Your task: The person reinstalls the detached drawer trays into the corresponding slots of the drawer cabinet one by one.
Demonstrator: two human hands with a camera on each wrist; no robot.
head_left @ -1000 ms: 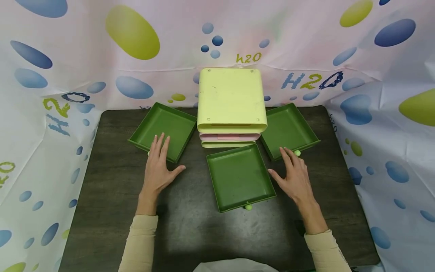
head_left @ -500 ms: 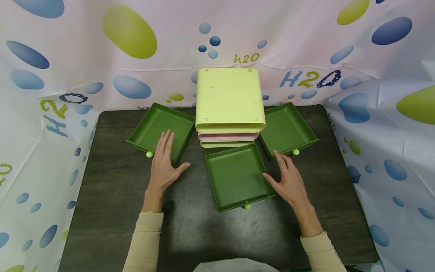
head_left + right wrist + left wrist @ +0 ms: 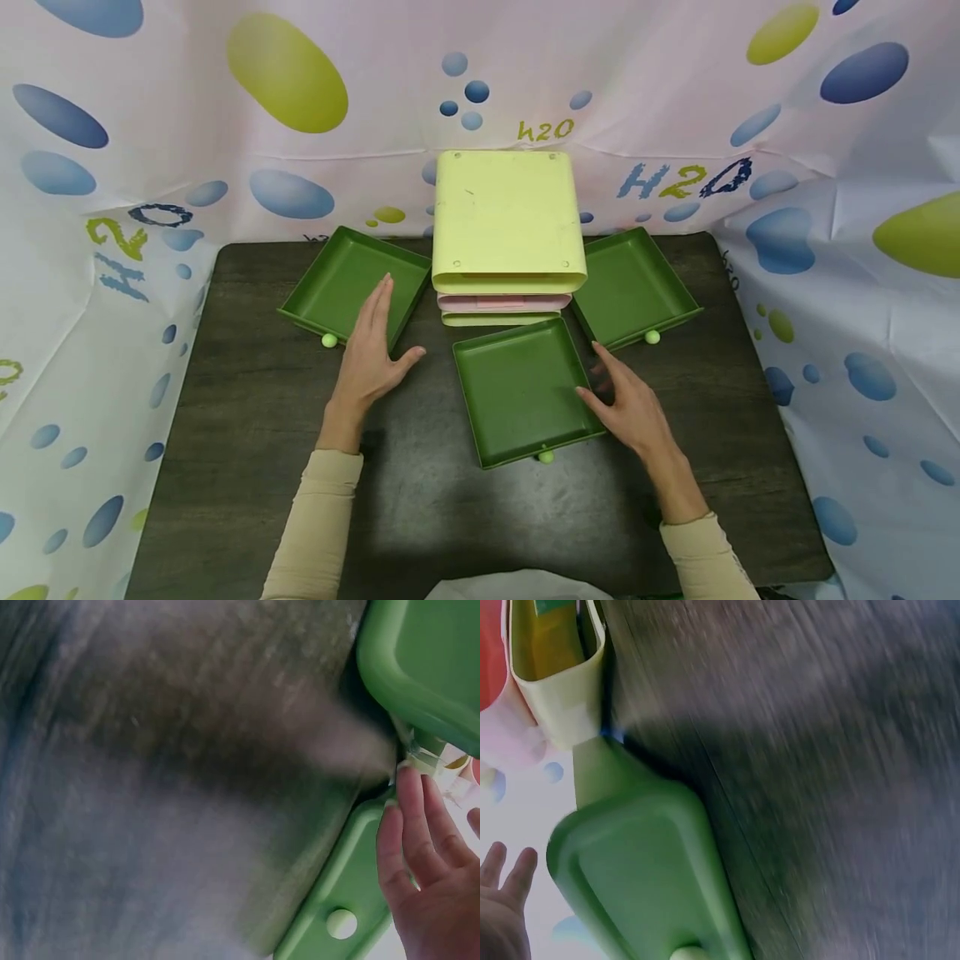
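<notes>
Front drawer (image 3: 525,392) sits on the desk (image 3: 247,417) at 6 o'clock of the yellow cabinet (image 3: 510,217). Right hand (image 3: 633,408) beside its 3 o'clock wall (image 3: 570,350), left hand (image 3: 367,362) above a second drawer (image 3: 330,287) at 8 o'clock; both spread loosely, gripping nothing (right thumb (image 3: 591,400) contact unclear). Likely light, stiff, slick plastic: take by opposite walls or knob (image 3: 546,457).

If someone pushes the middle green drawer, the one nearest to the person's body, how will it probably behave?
The middle green drawer is probably stiff: its raised walls look straight. It seems light for its size, being a shallow, thin-walled tray with nothing inside. It would likely slide rather than tip, since it lies low and broad on the dark table.
</notes>
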